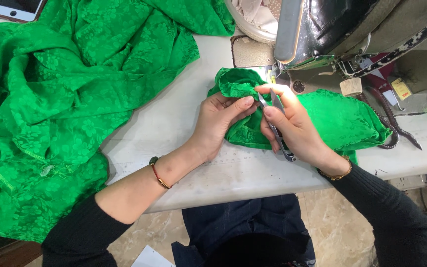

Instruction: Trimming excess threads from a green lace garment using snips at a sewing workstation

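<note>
green patterned fabric [50, 109] is piling at left, sewing machine [352, 34] looming upper right; left hand [218, 123] is pinching the small green piece [337, 118], right hand [292, 123] gripping thread snips [275, 131].

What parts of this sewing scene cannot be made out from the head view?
- Blade tips of the small metal thread snips: hidden by the right hand and the folded green patterned fabric piece.
- White smartphone: cut off by the top edge.
- Sewing machine needle: hidden behind the black sewing machine head.
</note>
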